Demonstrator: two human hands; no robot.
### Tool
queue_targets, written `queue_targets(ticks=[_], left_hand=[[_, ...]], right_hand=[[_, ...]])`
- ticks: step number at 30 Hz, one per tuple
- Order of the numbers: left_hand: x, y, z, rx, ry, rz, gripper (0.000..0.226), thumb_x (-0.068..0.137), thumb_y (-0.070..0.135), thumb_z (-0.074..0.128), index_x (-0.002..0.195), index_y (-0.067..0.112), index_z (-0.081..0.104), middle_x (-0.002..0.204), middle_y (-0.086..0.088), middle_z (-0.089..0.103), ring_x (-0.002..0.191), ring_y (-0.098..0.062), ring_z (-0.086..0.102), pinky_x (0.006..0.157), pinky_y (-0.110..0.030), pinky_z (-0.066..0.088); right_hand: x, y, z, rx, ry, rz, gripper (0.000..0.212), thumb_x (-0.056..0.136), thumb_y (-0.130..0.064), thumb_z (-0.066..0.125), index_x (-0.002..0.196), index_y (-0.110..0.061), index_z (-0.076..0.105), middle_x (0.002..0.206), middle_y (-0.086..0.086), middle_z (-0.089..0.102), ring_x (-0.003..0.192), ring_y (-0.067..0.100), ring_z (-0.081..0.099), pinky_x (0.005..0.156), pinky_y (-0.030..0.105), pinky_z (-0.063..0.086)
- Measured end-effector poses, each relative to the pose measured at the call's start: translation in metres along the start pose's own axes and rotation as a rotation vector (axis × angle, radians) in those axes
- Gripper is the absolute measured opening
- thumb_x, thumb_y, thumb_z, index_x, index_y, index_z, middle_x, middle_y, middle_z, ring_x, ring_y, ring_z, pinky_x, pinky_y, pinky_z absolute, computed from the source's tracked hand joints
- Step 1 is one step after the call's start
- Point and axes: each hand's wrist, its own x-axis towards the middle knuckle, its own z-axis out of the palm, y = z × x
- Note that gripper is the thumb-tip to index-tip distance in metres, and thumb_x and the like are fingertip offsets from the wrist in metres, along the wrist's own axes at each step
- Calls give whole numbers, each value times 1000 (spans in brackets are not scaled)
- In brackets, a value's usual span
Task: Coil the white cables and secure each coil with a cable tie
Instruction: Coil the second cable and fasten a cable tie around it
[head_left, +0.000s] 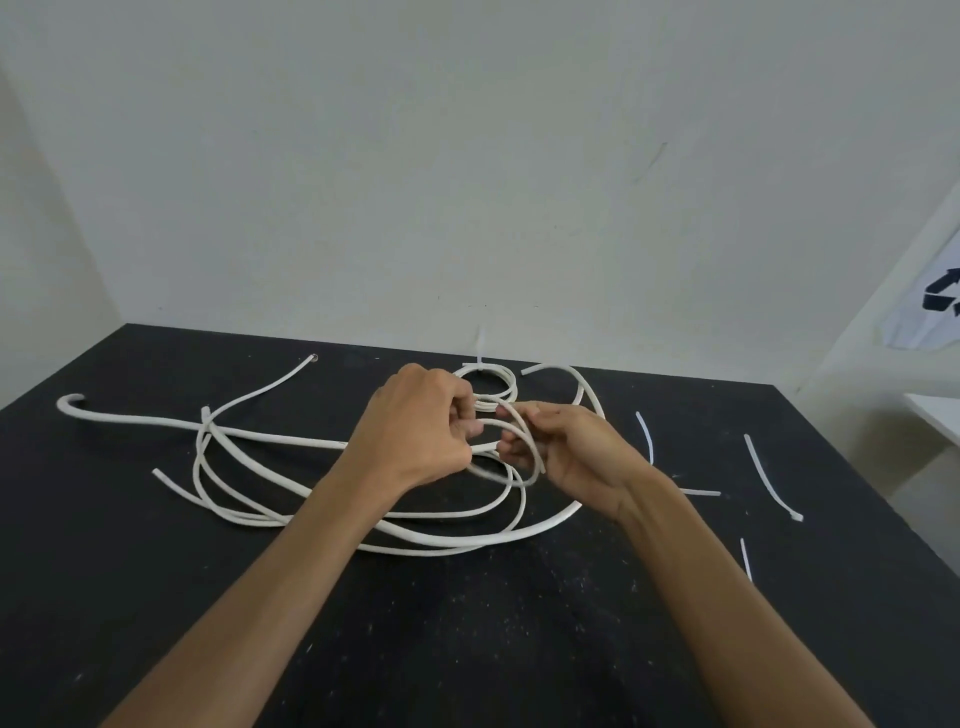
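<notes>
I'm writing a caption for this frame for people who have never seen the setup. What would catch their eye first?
First, the two hands meeting mid-table: the left hand and right hand pinch small loops of white cable between them. Next, the loose white cables sprawl across the black table to the left. Thin cable ties lie scattered on the right.

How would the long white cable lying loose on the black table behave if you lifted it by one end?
The loose cable lies in broad, springy curves, so it is probably semi-stiff and would sag. It would likely drag others where strands cross, and uncoil unless tied.
</notes>
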Motion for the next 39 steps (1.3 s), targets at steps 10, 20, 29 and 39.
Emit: queue_targets(ticks=[10, 20, 29, 39], left_hand=[[1, -9, -1, -214, 109, -85, 23, 84, 31, 90, 73, 29, 70, 62, 10, 68, 60, -9, 64, 65, -31, 57], [-16, -51, 6, -396, 57, -168, 20, 86, 8, 87, 86, 25, 76, 79, 10, 75, 77, -7, 74, 75, -22, 59], [-15, -54, 26, -297, -160, -164, 9, 95, 27, 80, 95, 35, 75, 92, 14, 76, 94, 0, 70, 88, -24, 55], [13, -29, -15, -361, 264, -198, 24, 105, 11, 61, 89, 18, 76, 65, 12, 69, 53, -4, 60, 56, -18, 52]], right_hand=[[-3, 0, 10, -243, -115, -44, 37, 116, -21, 45, 117, 7, 69, 71, -1, 43, 64, 11, 44, 67, 25, 45], [1, 5, 4, -6, -13, -110, 34, 118, -16, 35, 95, -7, 58, 65, -3, 36, 55, 9, 35, 58, 24, 42], [1, -7, -4, 303, 1, -183, 32, 113, -7, 32, 86, -12, 49, 64, -4, 33, 50, 8, 31, 53, 23, 37], [-6, -6, -11, 290, 35, -179, 34, 114, -8, 31, 86, -12, 51, 66, -2, 31, 51, 10, 32, 53, 24, 40]])
